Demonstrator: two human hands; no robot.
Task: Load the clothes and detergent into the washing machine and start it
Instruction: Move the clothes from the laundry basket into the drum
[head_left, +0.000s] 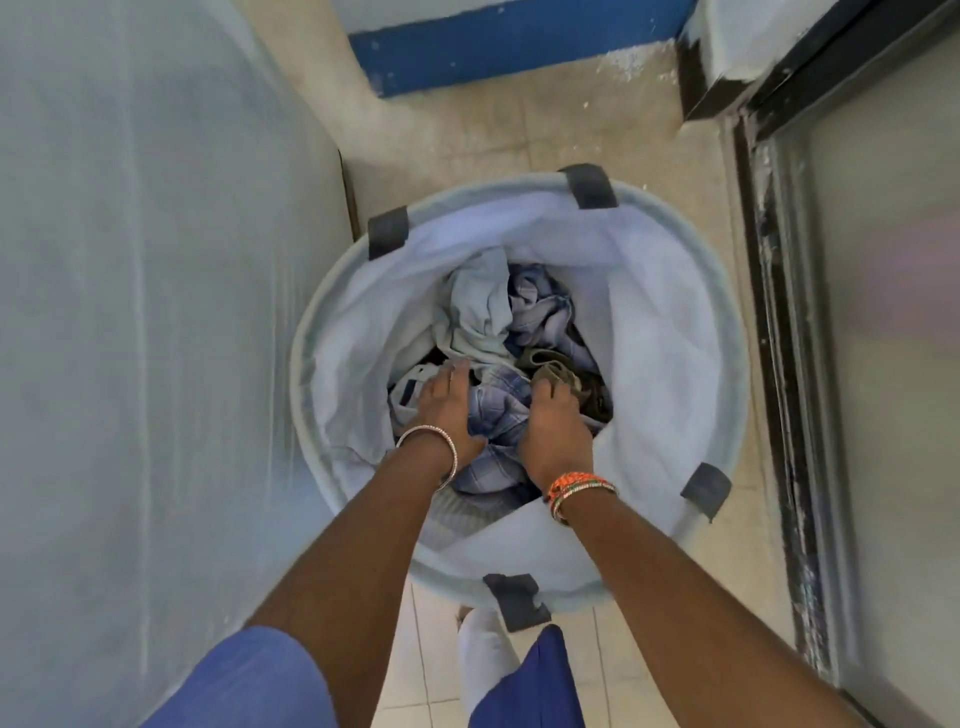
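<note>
1. On the left we see a big pale surface (156, 312) under a translucent cover; it fills that whole side, and we cannot tell what it is.
2. On the right stands a dark-framed door (779, 364) with frosted glass.
3. Between them, on the tiled floor (545, 119), sits a round light-blue laundry basket (675, 332) with grey tabs around its rim.
4. Down inside the basket lie the clothes (488, 312): a pale blue piece at the far side, checked blue fabric in the middle and nearer us, and an olive-brown piece to the right.
5. Our left hand (447, 405) presses into the heap on the left, fingers spread over the checked fabric; we cannot tell whether it has closed on anything. A silver bangle (434, 457) circles that wrist.
6. Our right hand (553, 421), just beside the left, has its fingers clamped on the olive-brown piece. Orange beaded bracelets (579, 488) ring that wrist.
</note>
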